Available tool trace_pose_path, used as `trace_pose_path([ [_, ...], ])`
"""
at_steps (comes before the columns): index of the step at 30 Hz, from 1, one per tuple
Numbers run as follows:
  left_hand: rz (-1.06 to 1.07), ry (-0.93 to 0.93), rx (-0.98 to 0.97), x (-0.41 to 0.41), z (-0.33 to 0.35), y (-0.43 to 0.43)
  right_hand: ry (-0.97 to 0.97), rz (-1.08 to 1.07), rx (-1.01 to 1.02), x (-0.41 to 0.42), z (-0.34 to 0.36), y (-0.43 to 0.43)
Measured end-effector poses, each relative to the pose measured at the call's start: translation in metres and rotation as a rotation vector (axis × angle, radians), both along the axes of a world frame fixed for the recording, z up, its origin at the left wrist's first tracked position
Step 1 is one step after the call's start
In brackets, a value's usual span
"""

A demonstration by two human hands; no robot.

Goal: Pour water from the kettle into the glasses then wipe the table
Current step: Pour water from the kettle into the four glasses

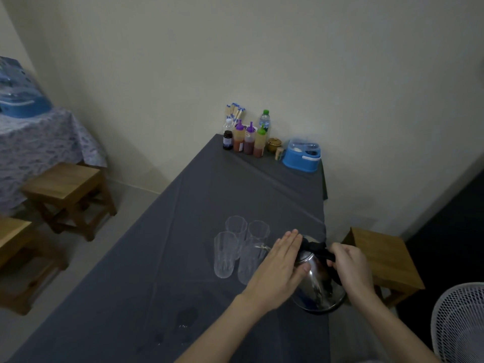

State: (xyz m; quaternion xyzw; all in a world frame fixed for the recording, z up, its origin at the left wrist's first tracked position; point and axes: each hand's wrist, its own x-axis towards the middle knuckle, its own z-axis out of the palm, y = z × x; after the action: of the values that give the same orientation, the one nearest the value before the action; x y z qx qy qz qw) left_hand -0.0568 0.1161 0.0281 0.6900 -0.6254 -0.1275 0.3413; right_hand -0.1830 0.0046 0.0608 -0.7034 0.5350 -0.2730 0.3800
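Note:
A shiny steel kettle [318,284] with a black handle is tilted toward a cluster of several clear glasses [225,254] on the dark grey tablecloth [157,258]. Its spout reaches over the near right glass [248,265]. My right hand [351,265] is closed around the black handle. My left hand [280,263] lies flat, fingers together, against the kettle's lid and side. Wet patches [187,317] darken the cloth near me.
Sauce bottles [247,138], a water bottle [265,121], chopsticks and a blue plastic caddy [301,158] stand at the table's far end by the wall. Wooden stools sit left [68,195] and right [385,260]. A white fan [461,323] is at the lower right.

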Motion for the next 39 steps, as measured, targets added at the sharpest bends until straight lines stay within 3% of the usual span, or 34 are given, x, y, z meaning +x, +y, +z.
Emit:
trace_pose_path([
  [27,0.015,0.008,-0.022,-0.006,0.000,-0.002,0.032,0.029,-0.047,-0.003,0.012,0.004],
  [39,0.030,0.061,-0.009,-0.010,0.002,0.004,0.102,0.127,-0.210,-0.002,0.033,0.012],
])
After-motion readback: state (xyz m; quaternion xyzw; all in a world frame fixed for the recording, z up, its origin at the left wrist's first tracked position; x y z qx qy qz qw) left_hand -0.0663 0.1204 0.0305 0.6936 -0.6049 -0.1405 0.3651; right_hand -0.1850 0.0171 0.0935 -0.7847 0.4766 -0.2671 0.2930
